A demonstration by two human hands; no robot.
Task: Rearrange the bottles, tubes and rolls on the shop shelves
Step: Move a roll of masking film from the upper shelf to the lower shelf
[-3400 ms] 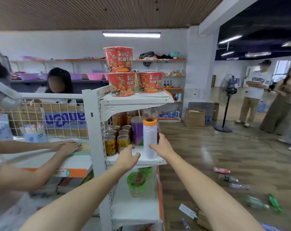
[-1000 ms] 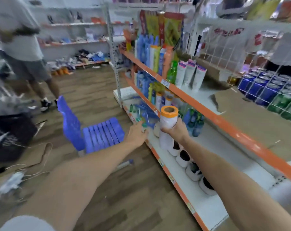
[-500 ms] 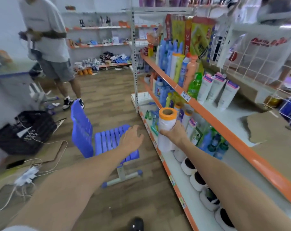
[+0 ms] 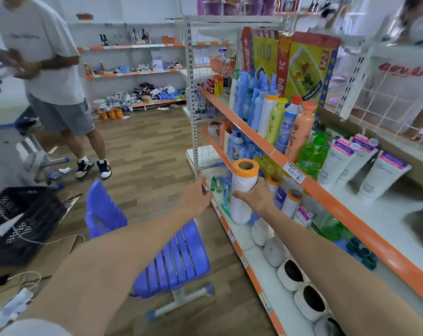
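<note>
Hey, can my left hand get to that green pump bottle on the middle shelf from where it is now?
Probably not directly. The left hand rests at the lower shelf's edge, and the right hand holding the orange-capped roll sits between it and the green pump bottle, which stands one shelf higher.

A white roll (image 4: pixel 241 195) with an orange end stands upright over the front edge of the bottom shelf (image 4: pixel 254 257). Two like rolls (image 4: pixel 292 202) stand behind it. Bottles (image 4: pixel 273 117) crowd the middle shelf's far end; three white tubes (image 4: pixel 365 166) stand nearer.
</note>
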